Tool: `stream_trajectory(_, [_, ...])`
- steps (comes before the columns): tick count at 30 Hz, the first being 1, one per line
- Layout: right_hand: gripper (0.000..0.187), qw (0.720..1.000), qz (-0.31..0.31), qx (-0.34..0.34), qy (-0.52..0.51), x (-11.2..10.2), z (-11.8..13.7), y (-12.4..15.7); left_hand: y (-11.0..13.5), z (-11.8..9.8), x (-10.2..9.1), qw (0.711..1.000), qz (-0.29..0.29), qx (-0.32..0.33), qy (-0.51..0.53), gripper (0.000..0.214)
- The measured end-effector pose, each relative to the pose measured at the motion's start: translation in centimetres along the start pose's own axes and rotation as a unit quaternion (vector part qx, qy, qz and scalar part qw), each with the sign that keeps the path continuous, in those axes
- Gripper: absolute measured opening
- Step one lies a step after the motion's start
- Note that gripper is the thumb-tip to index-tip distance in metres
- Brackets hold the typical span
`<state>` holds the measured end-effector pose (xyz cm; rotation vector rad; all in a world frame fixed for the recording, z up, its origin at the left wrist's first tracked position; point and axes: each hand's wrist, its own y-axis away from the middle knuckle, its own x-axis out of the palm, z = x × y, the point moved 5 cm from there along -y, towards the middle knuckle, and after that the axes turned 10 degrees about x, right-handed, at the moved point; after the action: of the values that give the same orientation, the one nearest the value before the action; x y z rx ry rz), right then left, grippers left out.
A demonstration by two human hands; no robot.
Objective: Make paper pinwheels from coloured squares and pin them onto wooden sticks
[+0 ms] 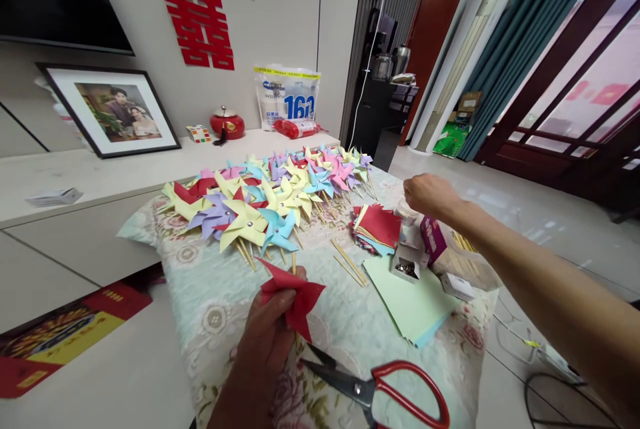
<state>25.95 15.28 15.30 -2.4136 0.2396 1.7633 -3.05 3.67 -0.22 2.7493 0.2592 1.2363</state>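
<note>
My left hand [267,342] pinches a folded red paper pinwheel [293,296] low over the flowered cloth [220,302]. My right hand [430,194] reaches out to the right, fingers curled down over a small white container [407,212] beside a stack of red paper squares [377,226]. What its fingers hold is hidden. A small open box of metal pins [406,268] sits just below that hand.
Several finished pinwheels [270,199] in yellow, blue, pink and purple cover the far cloth. Loose wooden sticks [347,262], light green paper sheets [410,299], a bag of sticks [463,259] and red-handled scissors [390,389] lie near. A white cabinet [100,176] stands behind.
</note>
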Motion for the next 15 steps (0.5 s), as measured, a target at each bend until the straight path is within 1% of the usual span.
stream_trajectory(2, [0.027,0.998,0.002,-0.052,-0.029,0.1,1.9,2.9,0.2,-0.1,0.0,1.0,-0.003,-0.014,0.0,0.034])
stream_trajectory(4, [0.023,0.988,0.034,-0.132,-0.069,1.1,4.2,6.4,0.4,-0.3,0.1,1.0,0.003,-0.014,-0.002,0.032])
stream_trajectory(5, [0.021,0.97,0.07,-0.198,-0.12,1.9,5.6,8.3,0.5,-0.4,0.2,1.0,0.005,-0.01,-0.001,0.031])
stream_trajectory(6, [0.02,0.955,0.1,-0.231,-0.159,2.7,6.6,9.8,0.6,-0.4,0.2,1.0,0.006,-0.006,0.001,0.031])
stream_trajectory(7, [0.02,0.943,0.116,-0.252,-0.182,3.4,7.5,11.1,0.6,-0.4,0.3,1.0,0.005,-0.002,0.005,0.031])
stream_trajectory(8, [0.018,0.94,0.127,-0.255,-0.19,4.2,8.1,12.0,0.6,-0.4,0.4,1.0,0.006,0.001,0.009,0.031])
stream_trajectory(10, [0.019,0.944,0.126,-0.24,-0.187,5.5,9.3,12.8,0.5,-0.3,0.6,1.0,0.012,0.003,0.018,0.03])
stream_trajectory(12, [0.02,0.954,0.124,-0.213,-0.173,6.5,10.4,12.9,0.4,-0.3,0.8,0.999,0.019,0.005,0.027,0.031])
stream_trajectory(15, [0.023,0.963,0.115,-0.185,-0.159,7.3,12.1,12.7,0.3,-0.3,1.0,0.999,0.029,0.009,0.036,0.032])
